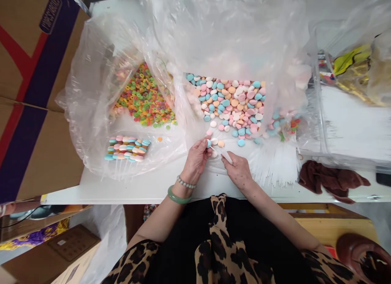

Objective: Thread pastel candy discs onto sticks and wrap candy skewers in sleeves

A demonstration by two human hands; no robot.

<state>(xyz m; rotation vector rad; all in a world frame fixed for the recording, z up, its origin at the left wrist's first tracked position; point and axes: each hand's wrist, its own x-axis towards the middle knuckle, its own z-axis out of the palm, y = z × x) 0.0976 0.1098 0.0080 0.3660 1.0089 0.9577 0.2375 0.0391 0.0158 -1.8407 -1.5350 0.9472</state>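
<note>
My left hand (195,158) pinches a small blue candy (209,143) at the front edge of the candy pile. Between the fingers of my right hand (240,170) are thin white sticks (226,157), and one reaches toward the blue candy; whether it enters the candy is too small to tell. Loose pastel candies (221,144) lie just beyond both hands, in front of a large heap of pink, white, orange and blue candies (235,98) in a clear plastic bag. Off to the left, several candy skewers (127,148) lie side by side on plastic.
Small colourful ring gummies (148,98) spill from another plastic bag (88,96). Loose white sticks (275,166) lie right of my hands, beside a brown cloth (331,180). A clear container (324,145) stands at the right, a cardboard box (49,153) at the left.
</note>
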